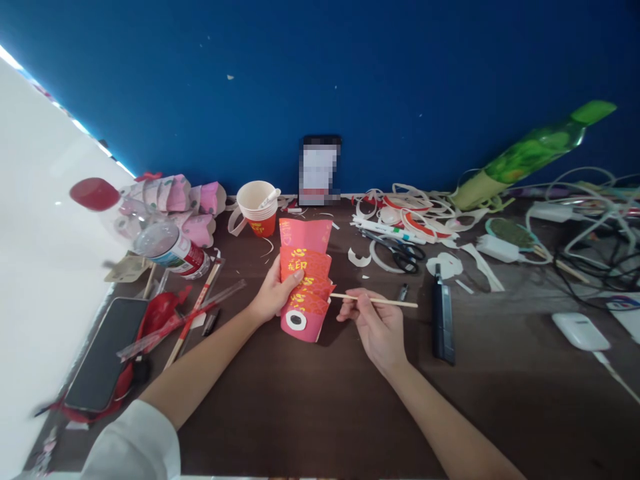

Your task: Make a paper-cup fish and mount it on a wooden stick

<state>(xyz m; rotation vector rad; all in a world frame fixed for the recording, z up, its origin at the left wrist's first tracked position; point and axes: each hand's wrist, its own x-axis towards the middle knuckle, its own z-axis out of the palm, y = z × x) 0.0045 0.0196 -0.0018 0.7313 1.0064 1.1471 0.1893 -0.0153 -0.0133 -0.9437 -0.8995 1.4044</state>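
A red and pink paper fish, made of overlapping curved paper pieces with gold print, is gripped at its left side by my left hand. My left thumb lies across its front. A white and black round eye sits near its lower end. Between the thumb and fingers of my right hand is a thin wooden stick. The stick's left tip meets the fish's right edge; whether it goes inside, I cannot tell.
Stacked paper cups stand behind the fish, near a propped phone. Scissors, paper scraps and a utility knife lie to the right. On the left are a bottle, a dark phone and pink paper shapes.
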